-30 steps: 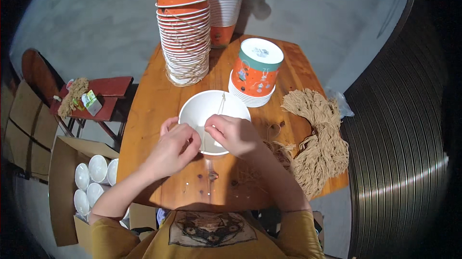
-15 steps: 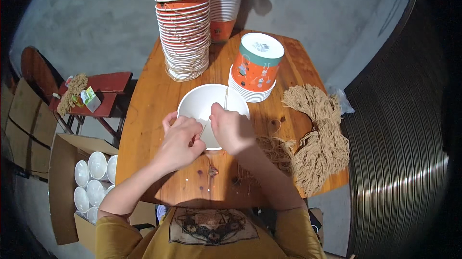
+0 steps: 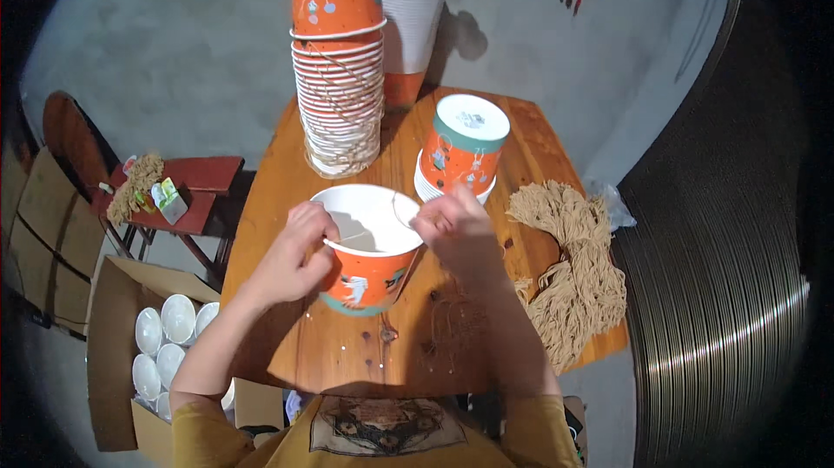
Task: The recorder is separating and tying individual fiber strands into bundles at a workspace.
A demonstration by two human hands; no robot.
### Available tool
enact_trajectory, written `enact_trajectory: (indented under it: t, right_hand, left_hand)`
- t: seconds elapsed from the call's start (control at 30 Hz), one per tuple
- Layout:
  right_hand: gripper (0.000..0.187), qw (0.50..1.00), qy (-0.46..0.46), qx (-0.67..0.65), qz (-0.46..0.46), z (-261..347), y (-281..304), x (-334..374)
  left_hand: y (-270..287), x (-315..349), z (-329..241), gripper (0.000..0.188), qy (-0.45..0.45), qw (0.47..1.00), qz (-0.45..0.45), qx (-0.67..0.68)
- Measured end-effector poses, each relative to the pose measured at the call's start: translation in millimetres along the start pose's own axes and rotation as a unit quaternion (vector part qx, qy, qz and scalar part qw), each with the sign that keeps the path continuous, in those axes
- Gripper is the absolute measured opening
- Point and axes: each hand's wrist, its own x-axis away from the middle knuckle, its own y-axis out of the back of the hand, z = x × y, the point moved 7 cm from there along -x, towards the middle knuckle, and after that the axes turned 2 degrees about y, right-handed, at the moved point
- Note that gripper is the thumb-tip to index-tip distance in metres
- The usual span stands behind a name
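An orange paper bucket (image 3: 369, 272) with a white rim and a teal base band stands near the table's middle, its mouth open upward. At its left rim, the fingers of my left hand (image 3: 300, 255) are closed, and a thin tan cord (image 3: 354, 235) runs from them into the bucket. My right hand (image 3: 453, 229) is at the right rim, its fingers pinched by a looped bit of cord that shows inside the wall. What lies between the right fingertips is partly blurred.
Behind stand a tall stack of orange buckets (image 3: 339, 103) draped with cords and a wrapped white stack (image 3: 415, 16). A shorter upturned stack (image 3: 469, 142) is at the right. Tan cord bundles (image 3: 578, 268) lie on the table's right side. A carton of white cups (image 3: 113, 355) sits left.
The bucket has tipped so its printed side shows. My right hand has moved from over the bucket's mouth to its right rim. The view has also shifted upward.
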Motion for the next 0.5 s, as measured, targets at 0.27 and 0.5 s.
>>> enact_trajectory:
  t: [0.27,0.5]
  right_hand:
    - [0.027,0.844,-0.204,-0.413,0.275,-15.1,-70.2,38.9]
    - [0.028,0.698,-0.241,-0.618,0.269,-9.9,-91.2,22.0]
  left_hand:
    - [34.8,-27.4,44.7,0.015,0.245,0.887,0.014,0.391]
    - [65.2,-38.4,68.8,0.022,0.287,0.852,0.027,0.438]
